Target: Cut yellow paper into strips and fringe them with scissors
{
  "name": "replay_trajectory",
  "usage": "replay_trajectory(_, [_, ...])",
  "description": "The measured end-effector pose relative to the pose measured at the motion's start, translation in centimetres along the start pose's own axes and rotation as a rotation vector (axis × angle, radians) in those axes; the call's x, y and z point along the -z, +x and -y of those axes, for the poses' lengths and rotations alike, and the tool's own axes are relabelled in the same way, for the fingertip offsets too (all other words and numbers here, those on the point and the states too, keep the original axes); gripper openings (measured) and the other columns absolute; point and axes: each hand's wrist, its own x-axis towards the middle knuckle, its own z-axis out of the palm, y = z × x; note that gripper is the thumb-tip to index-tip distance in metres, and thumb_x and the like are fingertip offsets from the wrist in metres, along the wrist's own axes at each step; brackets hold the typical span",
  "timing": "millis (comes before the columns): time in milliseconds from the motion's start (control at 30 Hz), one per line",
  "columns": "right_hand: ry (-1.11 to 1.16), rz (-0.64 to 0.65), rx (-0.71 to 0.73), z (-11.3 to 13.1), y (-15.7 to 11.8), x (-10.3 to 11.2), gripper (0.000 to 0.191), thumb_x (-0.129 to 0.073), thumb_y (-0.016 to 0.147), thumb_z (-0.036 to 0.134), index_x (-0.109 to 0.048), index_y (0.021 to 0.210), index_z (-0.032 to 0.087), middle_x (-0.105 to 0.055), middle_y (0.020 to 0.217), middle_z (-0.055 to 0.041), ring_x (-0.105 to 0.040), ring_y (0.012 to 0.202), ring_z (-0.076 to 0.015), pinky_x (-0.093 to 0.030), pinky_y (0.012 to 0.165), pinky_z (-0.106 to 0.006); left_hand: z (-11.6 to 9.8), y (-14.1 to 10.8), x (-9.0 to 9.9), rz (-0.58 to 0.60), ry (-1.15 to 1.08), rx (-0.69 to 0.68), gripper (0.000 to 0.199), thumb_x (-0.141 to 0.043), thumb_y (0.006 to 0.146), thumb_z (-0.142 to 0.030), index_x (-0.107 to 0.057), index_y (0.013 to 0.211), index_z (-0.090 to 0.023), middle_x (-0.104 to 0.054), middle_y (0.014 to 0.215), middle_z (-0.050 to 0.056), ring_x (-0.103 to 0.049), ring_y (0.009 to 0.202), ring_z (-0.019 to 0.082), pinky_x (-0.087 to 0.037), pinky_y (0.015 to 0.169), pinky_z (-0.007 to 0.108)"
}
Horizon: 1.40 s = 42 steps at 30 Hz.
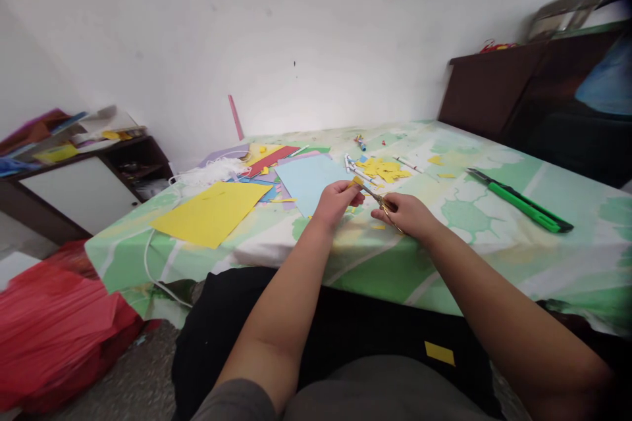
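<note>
My left hand (340, 200) pinches a small piece of yellow paper (357, 181) over the near part of the table. In my right hand (407, 212) is a pair of scissors (380, 198) with gold-coloured handles; the blades point left and meet the yellow piece. How far the blades are apart is too small to tell. Just beyond my hands lies a pile of yellow paper cuttings (385, 170), with several white markers (359, 171) beside it. A light blue sheet (306, 177) lies left of my left hand, and small yellow scraps are scattered under the scissors.
A yellow sheet (212, 214), a tangle of white cord (212, 172) and a red strip (270, 163) lie on the left of the tablecloth (518, 263). A green utility knife (528, 204) rests at right. One yellow piece (439, 353) is on my lap. A red bag (59, 329) stands lower left.
</note>
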Motion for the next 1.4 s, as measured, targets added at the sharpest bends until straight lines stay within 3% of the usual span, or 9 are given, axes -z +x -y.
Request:
replay_trajectory(333, [-0.019,-0.007,-0.007,-0.08,0.14,-0.12,0.041,-0.048,0.061,0.059,-0.036,0.053,0.02,-0.044,0.051,0.0022,-0.036,0.048,-0.0106,-0.024,0.045,-0.022,0.24,0.02,-0.15,0.04,0.046,0.004,0.016,-0.052,0.066,-0.026,-0.056,0.058,-0.013,-0.057,0.057,0.001,-0.051,0.055,0.008,-0.04,0.058,0.023])
replay_trajectory(1400, [-0.027,-0.003,-0.018,-0.07,0.15,0.01,0.041,-0.046,0.063,0.06,-0.039,0.054,0.02,-0.046,0.052,0.0016,-0.04,0.049,-0.0112,-0.024,0.045,-0.023,0.64,0.2,-0.1,0.013,-0.018,0.047,0.023,-0.056,0.066,-0.035,-0.059,0.064,-0.012,-0.06,0.061,0.004,-0.054,0.056,0.01,-0.043,0.059,0.025])
